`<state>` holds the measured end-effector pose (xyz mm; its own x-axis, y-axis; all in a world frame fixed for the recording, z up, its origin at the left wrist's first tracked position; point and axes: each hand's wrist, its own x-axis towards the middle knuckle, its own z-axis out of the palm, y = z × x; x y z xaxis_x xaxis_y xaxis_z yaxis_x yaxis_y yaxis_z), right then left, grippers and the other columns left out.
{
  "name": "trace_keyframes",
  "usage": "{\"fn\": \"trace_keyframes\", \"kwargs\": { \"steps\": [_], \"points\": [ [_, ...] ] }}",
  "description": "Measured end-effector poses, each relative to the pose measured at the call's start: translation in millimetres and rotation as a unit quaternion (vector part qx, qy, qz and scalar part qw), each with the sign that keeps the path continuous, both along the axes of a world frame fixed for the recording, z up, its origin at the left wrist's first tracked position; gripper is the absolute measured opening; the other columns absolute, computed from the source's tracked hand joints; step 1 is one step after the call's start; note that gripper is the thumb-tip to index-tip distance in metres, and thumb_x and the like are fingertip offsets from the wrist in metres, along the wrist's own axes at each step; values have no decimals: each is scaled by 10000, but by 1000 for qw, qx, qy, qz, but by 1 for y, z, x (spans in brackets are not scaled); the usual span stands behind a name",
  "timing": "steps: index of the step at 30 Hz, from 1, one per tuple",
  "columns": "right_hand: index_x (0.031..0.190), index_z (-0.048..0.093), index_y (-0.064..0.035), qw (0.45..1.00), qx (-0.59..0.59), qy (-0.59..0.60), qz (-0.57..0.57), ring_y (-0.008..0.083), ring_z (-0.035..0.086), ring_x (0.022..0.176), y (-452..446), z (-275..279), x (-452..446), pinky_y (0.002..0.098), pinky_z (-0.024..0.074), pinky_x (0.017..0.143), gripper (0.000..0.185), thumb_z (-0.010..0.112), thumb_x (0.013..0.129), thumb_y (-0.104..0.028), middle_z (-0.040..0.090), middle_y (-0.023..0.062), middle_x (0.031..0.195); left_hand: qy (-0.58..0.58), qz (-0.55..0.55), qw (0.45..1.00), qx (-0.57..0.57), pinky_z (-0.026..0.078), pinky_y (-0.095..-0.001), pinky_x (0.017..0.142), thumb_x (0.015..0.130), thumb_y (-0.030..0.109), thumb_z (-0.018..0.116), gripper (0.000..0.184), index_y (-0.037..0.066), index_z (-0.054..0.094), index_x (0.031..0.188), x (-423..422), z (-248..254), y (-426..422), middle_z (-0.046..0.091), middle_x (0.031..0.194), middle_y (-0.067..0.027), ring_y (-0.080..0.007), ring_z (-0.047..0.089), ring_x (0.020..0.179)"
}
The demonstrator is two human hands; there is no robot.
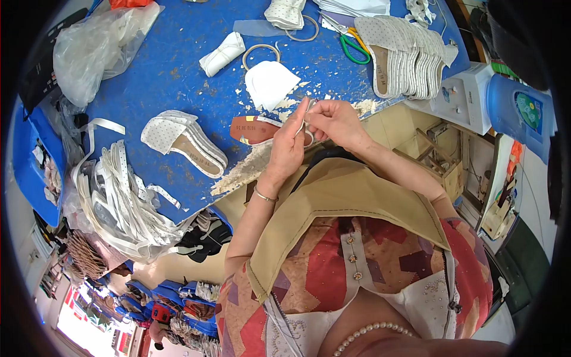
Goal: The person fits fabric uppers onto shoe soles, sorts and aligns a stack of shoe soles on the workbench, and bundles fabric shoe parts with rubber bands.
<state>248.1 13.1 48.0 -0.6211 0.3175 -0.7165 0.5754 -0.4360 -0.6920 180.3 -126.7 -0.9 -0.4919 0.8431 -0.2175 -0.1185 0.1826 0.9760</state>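
Over the table's front edge, my left hand (288, 146) is closed, its straight fingers pressed together on a thin pale strip (307, 113). My right hand (338, 123) pinches the same strip from the other side, fingertips bent against it. Behind my left hand is a brown printed insole (253, 130) with white and yellow bits at its edge; the hand covers part of it. A white rounded piece (267, 83) lies just beyond. To the left sits a small stack of dotted sandal uppers on insoles (184, 140).
More stacked dotted uppers (410, 59) stand at the back right, beside green-handled scissors (355, 50). A white roll (222, 55) and tape rings are on the worn blue table (178, 65). White straps (128, 202) hang over its left edge. A water dispenser (458, 98) stands right.
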Motion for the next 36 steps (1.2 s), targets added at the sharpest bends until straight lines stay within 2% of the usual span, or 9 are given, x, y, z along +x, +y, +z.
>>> {"fn": "trace_keyframes", "kwargs": {
  "steps": [2, 4, 6, 11, 17, 21, 26, 31, 36],
  "points": [
    [778, 637, -45, 1000, 3, 5, -5, 61, 504, 551, 1, -3, 0, 170, 411, 499, 77, 617, 831, -96, 573, 6, 637, -9, -1, 1000, -8, 422, -238, 889, 909, 5, 395, 517, 65, 379, 1422, 0, 3, 3, 495, 1361, -84, -133, 525, 1074],
    [780, 625, -49, 1000, 21, 20, 0, 60, 496, 547, 2, -8, 1, 172, 406, 496, 64, 606, 828, -86, 565, 4, 637, -172, 40, 984, 2, 422, -266, 934, 917, -3, 397, 510, 55, 370, 1422, -1, 4, 5, 486, 1360, -114, -179, 516, 1129],
    [782, 612, -53, 999, 38, 34, 6, 59, 488, 544, 2, -11, 1, 174, 401, 492, 52, 595, 825, -77, 557, 2, 637, -330, 81, 940, 12, 421, -294, 978, 925, -12, 399, 503, 44, 360, 1423, -2, 5, 6, 476, 1359, -145, -224, 506, 1183],
    [793, 605, -47, 997, 50, 53, 1, 52, 472, 558, 2, -8, 3, 170, 388, 502, 50, 575, 831, -59, 555, -2, 659, -338, 77, 938, 17, 403, -235, 925, 941, 51, 445, 493, 62, 366, 1428, 0, 10, 9, 503, 1334, -98, -139, 503, 1102],
    [789, 591, -48, 986, 132, 105, 12, 45, 448, 579, -2, -9, 6, 167, 373, 522, 65, 554, 842, -45, 545, -15, 675, -363, 100, 924, 68, 403, -239, 921, 956, 97, 458, 482, 46, 362, 1426, 6, 15, 14, 510, 1321, -103, -138, 502, 1095],
    [761, 574, -52, 978, 173, 111, 19, 56, 407, 575, -3, 2, 5, 188, 359, 518, 72, 546, 827, -42, 527, -27, 661, -348, 125, 925, 86, 410, -251, 923, 947, 118, 468, 474, -11, 386, 1396, 8, 20, 16, 537, 1278, -123, -153, 520, 1078],
    [798, 578, -55, 978, 173, 112, 40, 41, 416, 594, -2, 4, 10, 168, 364, 544, 64, 549, 852, -36, 530, -29, 693, -436, 180, 880, 59, 435, -263, 895, 933, 136, 481, 446, -66, 449, 1330, 5, 30, 20, 573, 1209, -138, -164, 550, 1022],
    [814, 580, -51, 978, 163, 123, 50, 47, 442, 602, 0, -10, 15, 169, 381, 557, 48, 554, 852, -34, 537, -19, 706, -436, 181, 882, 0, 438, -319, 916, 927, 144, 450, 423, -110, 474, 1265, -1, 33, 21, 555, 1206, -189, -232, 558, 1042],
    [838, 582, -50, 988, 43, 146, 2, 57, 472, 613, 7, -15, 14, 169, 401, 577, 36, 557, 848, -26, 549, -2, 723, -453, 243, 858, 1, 482, -280, 788, 924, 148, 489, 352, -67, 561, 1194, 0, 25, 17, 615, 1067, -137, -168, 576, 909]
  ]
}}
